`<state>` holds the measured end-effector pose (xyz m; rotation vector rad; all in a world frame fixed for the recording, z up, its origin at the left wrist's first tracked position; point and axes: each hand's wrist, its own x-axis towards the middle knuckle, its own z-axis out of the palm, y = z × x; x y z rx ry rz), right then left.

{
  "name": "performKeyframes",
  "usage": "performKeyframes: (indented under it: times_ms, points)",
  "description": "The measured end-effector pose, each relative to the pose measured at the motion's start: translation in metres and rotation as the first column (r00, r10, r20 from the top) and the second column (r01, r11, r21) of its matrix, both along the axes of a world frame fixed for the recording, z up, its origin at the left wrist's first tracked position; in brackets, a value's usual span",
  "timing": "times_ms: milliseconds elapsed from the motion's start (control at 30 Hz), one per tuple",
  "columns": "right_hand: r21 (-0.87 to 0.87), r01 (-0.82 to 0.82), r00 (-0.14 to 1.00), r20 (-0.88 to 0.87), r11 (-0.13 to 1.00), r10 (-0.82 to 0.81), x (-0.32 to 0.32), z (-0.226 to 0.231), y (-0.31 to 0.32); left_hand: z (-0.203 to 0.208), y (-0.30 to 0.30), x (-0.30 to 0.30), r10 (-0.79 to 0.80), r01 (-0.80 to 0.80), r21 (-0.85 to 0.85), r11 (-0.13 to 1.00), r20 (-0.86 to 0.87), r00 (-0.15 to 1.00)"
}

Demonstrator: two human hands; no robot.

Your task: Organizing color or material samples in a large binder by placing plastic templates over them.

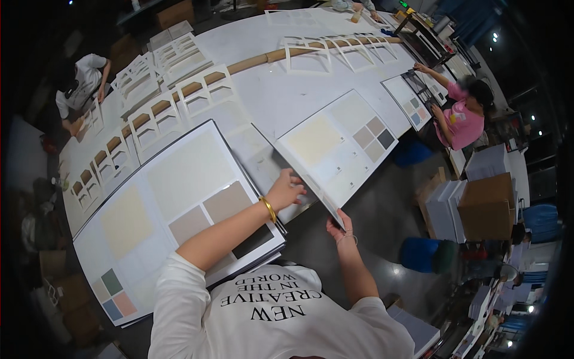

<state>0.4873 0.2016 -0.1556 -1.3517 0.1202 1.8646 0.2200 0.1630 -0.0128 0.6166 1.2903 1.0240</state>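
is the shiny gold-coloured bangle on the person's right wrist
No, the bangle circles the left hand's wrist; the right hand wears a thin pale bracelet.

White short-sleeved cloth shirt (239, 335) with black capital lettering (272, 298) across the chest; round gold-coloured bangle (269, 207) on the left wrist, thin silvery bracelet (347, 235) on the right

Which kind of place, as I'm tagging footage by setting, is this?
Probably a workshop making sample boards by hand: large swatch boards on a long white table, white cut-out frames propped along a brown pole, and a cardboard box beside stacked sheets.
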Motion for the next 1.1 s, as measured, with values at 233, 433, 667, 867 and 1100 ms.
performKeyframes:
  times_ms: [233,433,667,867,1100]
  points:
    - [0.263,-0.076,0.990,0.136,0.962,0.041,-0.005,-0.065,0.065,0.059,-0.085,-0.033,0.104,0.014,0.369,0.929,-0.298,0.949]
    - [-0.217,-0.627,0.570,0.526,0.748,0.631,-0.055,-0.032,0.081,0.051,-0.201,-0.077,0.424,-0.335,0.286,0.897,-0.353,0.834]
    - [0.060,-0.717,0.450,0.800,0.694,0.396,-0.040,-0.073,0.054,0.025,-0.314,-0.089,0.600,-0.587,0.171,0.791,-0.403,0.691]
    - [0.393,-0.719,0.572,0.804,0.574,0.166,-0.097,0.005,0.048,0.017,-0.359,-0.108,0.579,-0.564,0.173,0.807,-0.415,0.701]
    - [0.127,-0.566,0.589,0.754,0.814,0.291,-0.102,-0.045,0.060,0.031,-0.418,-0.150,0.561,-0.570,0.161,0.806,-0.518,0.646]
